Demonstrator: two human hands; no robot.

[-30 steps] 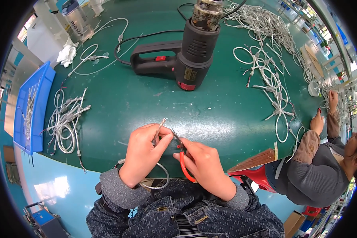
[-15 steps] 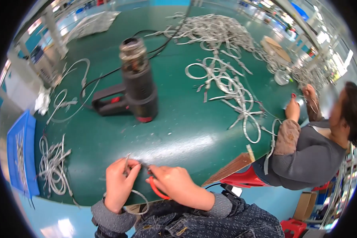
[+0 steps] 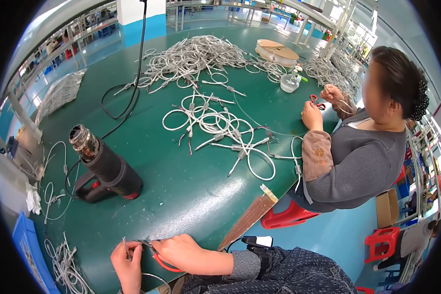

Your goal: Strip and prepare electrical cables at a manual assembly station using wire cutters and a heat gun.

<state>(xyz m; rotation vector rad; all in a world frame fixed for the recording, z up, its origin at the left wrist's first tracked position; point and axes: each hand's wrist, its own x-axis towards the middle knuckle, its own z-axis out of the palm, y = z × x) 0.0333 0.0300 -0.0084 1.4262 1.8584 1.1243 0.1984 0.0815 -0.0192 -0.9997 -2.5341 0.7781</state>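
One thin silvery-grey cable (image 3: 154, 276), lower left of the frame, seems light and springy, best held near its tip, where fingers of the left hand (image 3: 125, 263) pinch it, while the right hand's (image 3: 181, 251) curl round dark-bladed, red-handled scissors (image 3: 165, 265).

A slim silvery-grey cable (image 3: 154, 277) is pinched in the left hand (image 3: 126, 264), on the wearer's side of the heat gun (image 3: 113, 174); its short end points up toward the gun, and its length curves out below the hand. Scissors (image 3: 164, 264) with an orange-red handle and dark blades sit in the right hand (image 3: 183, 253), blades close beside the cable's end, contact unclear.
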